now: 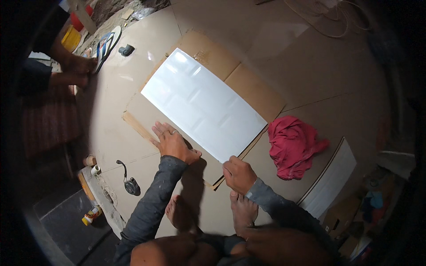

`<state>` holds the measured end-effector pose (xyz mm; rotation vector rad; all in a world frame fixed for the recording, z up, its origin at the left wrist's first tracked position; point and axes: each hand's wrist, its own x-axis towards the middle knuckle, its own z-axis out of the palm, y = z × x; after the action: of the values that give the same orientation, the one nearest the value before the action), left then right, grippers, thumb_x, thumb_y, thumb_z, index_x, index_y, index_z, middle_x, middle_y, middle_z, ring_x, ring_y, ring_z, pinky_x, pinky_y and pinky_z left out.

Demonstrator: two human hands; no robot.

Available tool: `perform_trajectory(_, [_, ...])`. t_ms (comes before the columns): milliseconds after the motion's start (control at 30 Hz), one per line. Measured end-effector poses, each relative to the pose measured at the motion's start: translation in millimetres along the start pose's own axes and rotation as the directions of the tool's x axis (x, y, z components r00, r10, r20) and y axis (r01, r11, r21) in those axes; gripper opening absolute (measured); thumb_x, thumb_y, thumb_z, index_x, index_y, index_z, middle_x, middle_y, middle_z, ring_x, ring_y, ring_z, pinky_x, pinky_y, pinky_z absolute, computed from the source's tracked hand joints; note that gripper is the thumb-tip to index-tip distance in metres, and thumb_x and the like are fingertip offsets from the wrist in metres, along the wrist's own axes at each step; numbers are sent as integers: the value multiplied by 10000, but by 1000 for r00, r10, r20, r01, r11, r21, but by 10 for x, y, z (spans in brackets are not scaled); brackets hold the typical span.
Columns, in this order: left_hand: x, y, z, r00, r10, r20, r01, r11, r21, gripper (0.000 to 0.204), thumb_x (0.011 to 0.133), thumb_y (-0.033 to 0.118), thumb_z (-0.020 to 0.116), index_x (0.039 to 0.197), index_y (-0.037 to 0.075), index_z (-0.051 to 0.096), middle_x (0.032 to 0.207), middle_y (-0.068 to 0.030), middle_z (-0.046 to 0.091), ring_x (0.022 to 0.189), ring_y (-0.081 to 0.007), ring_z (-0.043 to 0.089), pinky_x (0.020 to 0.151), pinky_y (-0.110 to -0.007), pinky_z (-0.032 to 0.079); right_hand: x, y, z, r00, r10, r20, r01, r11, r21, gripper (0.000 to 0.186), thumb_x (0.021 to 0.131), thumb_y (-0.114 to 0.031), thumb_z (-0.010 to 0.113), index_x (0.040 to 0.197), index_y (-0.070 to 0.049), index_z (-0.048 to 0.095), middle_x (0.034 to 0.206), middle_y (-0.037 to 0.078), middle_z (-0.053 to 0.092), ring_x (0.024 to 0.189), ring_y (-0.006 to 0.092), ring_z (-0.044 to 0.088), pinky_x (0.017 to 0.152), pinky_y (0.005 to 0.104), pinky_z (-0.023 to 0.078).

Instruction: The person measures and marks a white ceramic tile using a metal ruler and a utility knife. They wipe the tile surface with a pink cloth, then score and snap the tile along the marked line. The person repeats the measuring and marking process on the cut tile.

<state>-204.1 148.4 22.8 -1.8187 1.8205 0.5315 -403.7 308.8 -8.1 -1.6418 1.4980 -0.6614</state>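
Observation:
A glossy white tile (pixel 202 99) with a faint raised pattern lies slanted in front of me, over brown cardboard (pixel 255 91). My left hand (pixel 174 144) rests palm down beside the tile's near left edge, fingers stretched out on a beige surface, holding nothing. At the tile's near corner, my right hand (pixel 237 174) is closed, with thumb and fingers gripping the corner. Part of that grip is hidden by the hand itself. A crumpled red cloth (pixel 293 148) lies to the right of the tile.
A small black device with a cord (pixel 132 186) lies left of my forearm. A grey pipe fitting (pixel 126 50) and a flip-flop (pixel 106 46) are at the far left, near another person's feet (pixel 75 71). A white panel (pixel 330 177) leans at right; rope (pixel 337 22) lies far right.

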Motion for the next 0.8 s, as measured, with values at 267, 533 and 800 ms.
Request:
perform_trajectory(267, [26, 20, -63, 999, 27, 29, -26, 999, -22, 1240, 612, 487, 921, 1464, -238, 388, 1632, -451, 140, 1558, -583, 26, 1205, -739, 123, 197, -17, 28, 999, 19, 38, -19, 1000, -6, 40, 881, -13, 647, 854, 8, 628, 823, 186, 567, 725, 416, 632, 621, 472, 526])
perform_trajectory(533, [46, 14, -25, 1000, 10, 1, -10, 1000, 11, 1307, 564, 527, 939, 1458, -248, 385, 1626, -457, 144, 1555, -579, 81, 1216, -703, 181, 30, -30, -102, 988, 127, 88, -126, 992, -13, 29, 864, 10, 651, 845, 1, 630, 835, 176, 586, 729, 395, 641, 633, 463, 529])
perform_trajectory(800, [91, 5, 30, 1000, -8, -23, 8, 1000, 20, 1285, 559, 524, 938, 1435, -255, 412, 1623, -459, 159, 1554, -585, 76, 1224, -687, 180, 100, 68, -2, 994, -100, 32, 103, 991, -80, 14, 861, 1, 659, 861, 8, 647, 827, 177, 584, 715, 396, 636, 642, 461, 535])
